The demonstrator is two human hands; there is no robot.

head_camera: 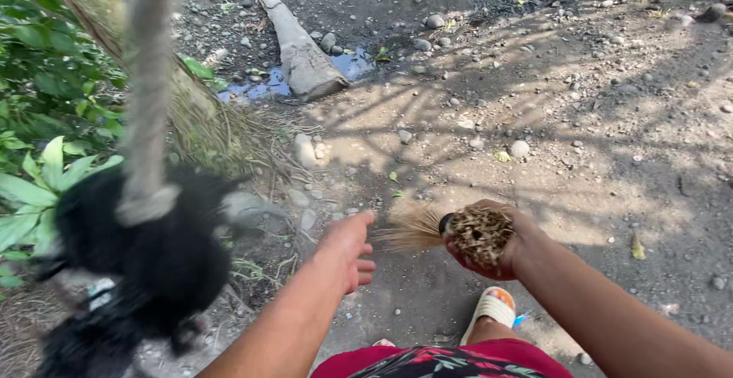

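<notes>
The right hand [489,250] is clenched around the butt end of a stick broom [466,233], a bundle of thin dry ribs that points left, low over the sandy ground [595,156]. The left hand [347,252] reaches forward just beside the bristle tips, empty, thumb out and fingers half curled. Left of it hangs a blurred black fibrous mass [145,248] on a thick rope [149,80], possibly palm fibre.
</notes>
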